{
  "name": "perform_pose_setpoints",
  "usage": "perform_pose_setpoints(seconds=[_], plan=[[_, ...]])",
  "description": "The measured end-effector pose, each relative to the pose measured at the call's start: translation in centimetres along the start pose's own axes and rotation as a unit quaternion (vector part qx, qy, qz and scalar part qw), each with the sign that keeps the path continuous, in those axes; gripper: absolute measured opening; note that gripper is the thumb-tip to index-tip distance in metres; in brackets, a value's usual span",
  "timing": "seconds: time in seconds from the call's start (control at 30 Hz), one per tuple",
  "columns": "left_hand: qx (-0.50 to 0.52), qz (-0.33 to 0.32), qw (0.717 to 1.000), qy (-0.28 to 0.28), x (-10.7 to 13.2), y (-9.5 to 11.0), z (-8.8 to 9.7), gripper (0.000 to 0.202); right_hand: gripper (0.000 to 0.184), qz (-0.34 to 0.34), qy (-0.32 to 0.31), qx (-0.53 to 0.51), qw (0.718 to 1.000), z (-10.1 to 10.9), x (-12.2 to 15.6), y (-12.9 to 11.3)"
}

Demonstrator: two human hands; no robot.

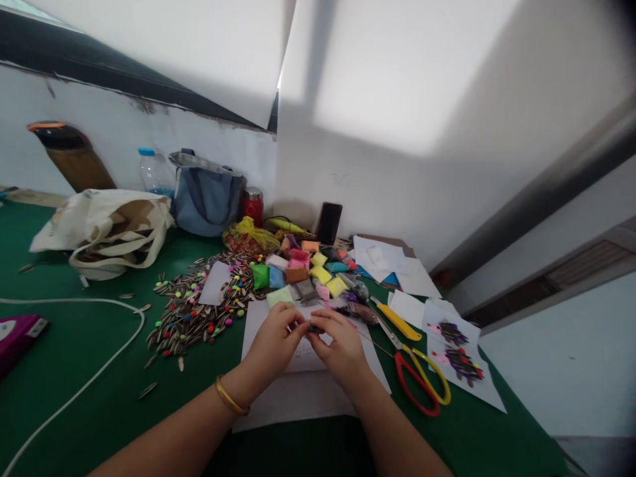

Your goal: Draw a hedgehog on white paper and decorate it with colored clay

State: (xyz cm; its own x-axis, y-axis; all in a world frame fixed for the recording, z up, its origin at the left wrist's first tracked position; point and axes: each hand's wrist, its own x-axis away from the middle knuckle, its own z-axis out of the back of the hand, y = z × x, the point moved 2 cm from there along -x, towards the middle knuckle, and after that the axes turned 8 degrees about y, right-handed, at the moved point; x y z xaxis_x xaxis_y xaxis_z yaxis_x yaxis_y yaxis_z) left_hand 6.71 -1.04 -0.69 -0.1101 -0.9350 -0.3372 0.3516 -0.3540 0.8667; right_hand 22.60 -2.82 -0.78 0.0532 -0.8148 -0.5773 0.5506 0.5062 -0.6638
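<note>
My left hand (276, 336) and my right hand (344, 346) meet over white paper (303, 397) on the table. Their thumbs and fingertips pinch a small dark lump (313, 328), mostly hidden by the fingers. Faint marks show on the sheet beneath. Just beyond the hands are packets of coloured modelling clay (297, 273). To the left spreads a heap of striped sunflower seeds (186, 326) mixed with small coloured balls. Right of my right hand lie scissors (405, 349) with one red and one yellow handle, and a yellow utility knife (399, 320).
On the right, a sheet (489, 391) bears two dark, seed-covered figures. A blue bag (206, 202), red-bodied jar (253, 209) and upright phone (329, 223) stand along the wall. A cream cloth bag (106, 232), white cable (94, 377) and purple box (17, 338) are left.
</note>
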Motion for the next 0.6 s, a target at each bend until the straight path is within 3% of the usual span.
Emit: perform_pose_setpoints(seconds=[0.13, 0.23, 0.37, 0.6], plan=[[0.007, -0.028, 0.999, 0.03, 0.0, 0.3, 0.1, 0.013, 0.02, 0.016, 0.005, -0.027, 1.0, 0.5, 0.1, 0.1], [0.032, -0.023, 0.998, 0.056, 0.1, 0.3, 0.1, 0.013, 0.014, -0.022, 0.023, -0.093, 0.995, 0.3, 0.2, 0.2], [0.096, 0.064, 0.991, 0.066, 0.2, 0.1, -0.2, 0.013, 0.021, -0.143, 0.084, -0.238, 0.957, -0.5, 0.5, 0.9], [0.22, 0.222, 0.95, 0.013, 0.5, 0.9, -0.4, 0.019, 0.015, -0.239, 0.02, -0.28, 0.93, -1.0, 0.0, 1.1]])
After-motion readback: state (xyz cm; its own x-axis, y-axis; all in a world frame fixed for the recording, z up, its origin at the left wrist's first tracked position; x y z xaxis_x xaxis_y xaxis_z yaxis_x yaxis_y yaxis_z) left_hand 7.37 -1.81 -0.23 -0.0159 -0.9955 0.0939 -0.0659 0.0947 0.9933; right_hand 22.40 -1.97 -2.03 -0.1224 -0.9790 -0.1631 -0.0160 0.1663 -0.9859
